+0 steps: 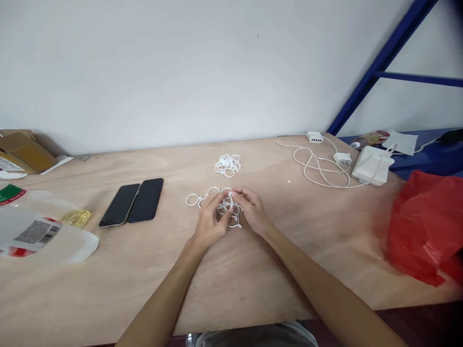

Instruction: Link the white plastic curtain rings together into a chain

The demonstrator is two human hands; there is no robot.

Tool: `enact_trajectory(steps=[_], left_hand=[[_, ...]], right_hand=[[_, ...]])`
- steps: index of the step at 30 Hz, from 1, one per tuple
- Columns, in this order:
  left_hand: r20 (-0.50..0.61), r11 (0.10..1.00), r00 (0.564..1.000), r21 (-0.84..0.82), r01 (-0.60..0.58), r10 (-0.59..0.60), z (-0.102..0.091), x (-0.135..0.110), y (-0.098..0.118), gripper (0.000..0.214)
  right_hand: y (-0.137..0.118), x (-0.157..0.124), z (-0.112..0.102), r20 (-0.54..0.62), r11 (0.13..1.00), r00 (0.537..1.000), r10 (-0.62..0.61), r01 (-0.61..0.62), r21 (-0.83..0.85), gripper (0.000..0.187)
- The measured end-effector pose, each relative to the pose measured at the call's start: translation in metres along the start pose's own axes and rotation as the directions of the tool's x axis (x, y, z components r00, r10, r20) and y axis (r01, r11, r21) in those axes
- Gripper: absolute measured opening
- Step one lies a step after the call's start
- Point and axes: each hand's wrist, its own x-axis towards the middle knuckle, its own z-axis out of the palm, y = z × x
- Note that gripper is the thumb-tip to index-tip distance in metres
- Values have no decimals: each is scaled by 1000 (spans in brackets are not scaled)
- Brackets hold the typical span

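Both hands meet over a loose group of white plastic rings (192, 200) on the wooden table. My left hand (211, 217) is closed in a pinch on one white ring (231, 201), which is raised and seen nearly edge-on. Pinching the top of that same ring is my right hand (249, 206), thumb and forefinger together. Several other rings lie under and around the fingers, each with a small knob on its rim; some are partly covered by the hands. Farther back sits a heaped pile of similar white rings (227, 164).
Two dark phones (132, 202) lie side by side at the left, near a clear plastic bottle (47, 226) and a cardboard box (25, 150). At the right are a white cable (307, 164), a white power adapter (372, 165) and a red plastic bag (428, 224).
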Motion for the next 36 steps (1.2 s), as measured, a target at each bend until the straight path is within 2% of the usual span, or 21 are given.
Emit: enact_trajectory(steps=[5, 8, 10, 13, 16, 19, 22, 26, 28, 29, 31, 33, 34, 36], left_hand=[[6, 1000, 1000, -10, 7, -7, 1, 0, -1, 33], [-50, 1000, 999, -10, 17, -18, 2, 1, -5, 33], [-91, 999, 995, 21, 32, -30, 3, 1, -7, 33], [-112, 994, 993, 105, 38, -27, 3, 2, -10, 38], [-88, 987, 996, 161, 22, -8, 2, 1, -10, 46], [-69, 985, 998, 172, 10, 1, 2, 0, -7, 46], [-80, 986, 997, 168, 23, -10, 1, 0, -5, 39], [-111, 987, 994, 161, 31, -13, 0, 0, -1, 33], [-141, 987, 990, 159, 37, -14, -1, 1, 0, 29], [-160, 986, 987, 159, 44, -18, -1, 1, 0, 29], [-207, 985, 978, 158, 72, -38, 0, 2, 0, 31], [-243, 983, 968, 148, 106, -67, 1, 3, -1, 42], [-254, 984, 964, 135, 115, -78, 2, 2, -2, 48], [-255, 991, 964, 87, 100, -75, 4, 2, -5, 55]], right_hand=[[5, 3, 2, -31, 999, 999, 10, -8, 50, 19], [10, 17, -3, 52, 996, 997, 63, -66, 52, 21], [13, 34, -7, 66, 996, 994, 84, -85, 22, 24], [16, 64, -12, -63, 986, 998, -21, 10, -169, 27], [18, 88, -14, -98, 861, 989, -115, 49, -507, 28], [21, 97, -14, -41, 656, 996, -84, 24, -754, 33], [22, 98, -12, 28, 526, 998, -56, 53, -849, 36], [18, 94, -9, 134, 425, 989, -68, 151, -893, 24], [13, 90, -8, 138, 442, 985, -107, 171, -880, 21], [9, 85, -7, 123, 482, 984, -128, 170, -860, 20], [0, 73, -5, 73, 641, 988, -136, 144, -754, 18], [-12, 55, -3, 37, 849, 997, -63, 73, -523, 19], [-17, 45, -1, 47, 926, 999, 3, 15, -377, 21], [-26, 26, 2, 116, 985, 984, 135, -120, -127, 24]])
